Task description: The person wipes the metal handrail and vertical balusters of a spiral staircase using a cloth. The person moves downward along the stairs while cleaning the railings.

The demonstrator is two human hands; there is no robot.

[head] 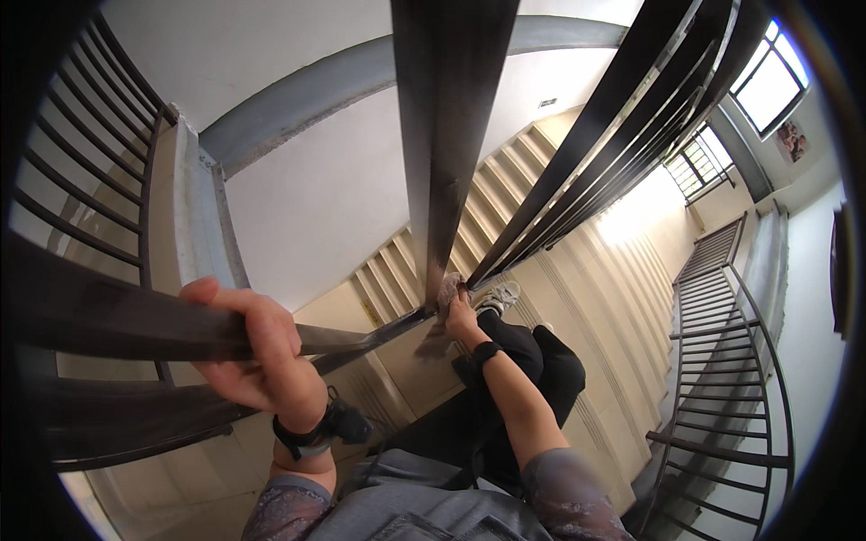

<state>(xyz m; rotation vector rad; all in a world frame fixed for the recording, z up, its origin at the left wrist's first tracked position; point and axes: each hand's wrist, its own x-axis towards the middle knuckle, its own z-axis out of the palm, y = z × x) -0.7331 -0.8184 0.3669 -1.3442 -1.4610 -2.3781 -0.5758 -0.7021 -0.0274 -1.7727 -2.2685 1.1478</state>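
My left hand (260,348) is wrapped around a dark metal baluster of the stair railing (128,321), at the left. Lower down, near the foot of a thick dark post (446,135), my right hand (462,314) holds a greyish-brown cloth (450,291). The cloth lies against the lower part of the railing, and part of it hangs below my fingers. A dark band with a small black device (348,422) is on my left wrist; another black band (486,353) circles my right wrist.
Tiled steps (575,291) run down on the right, where one of my shoes (500,297) rests. More stairs (514,169) show beyond the post. Another dark railing (724,338) curves along the far right, with windows (771,78) above it.
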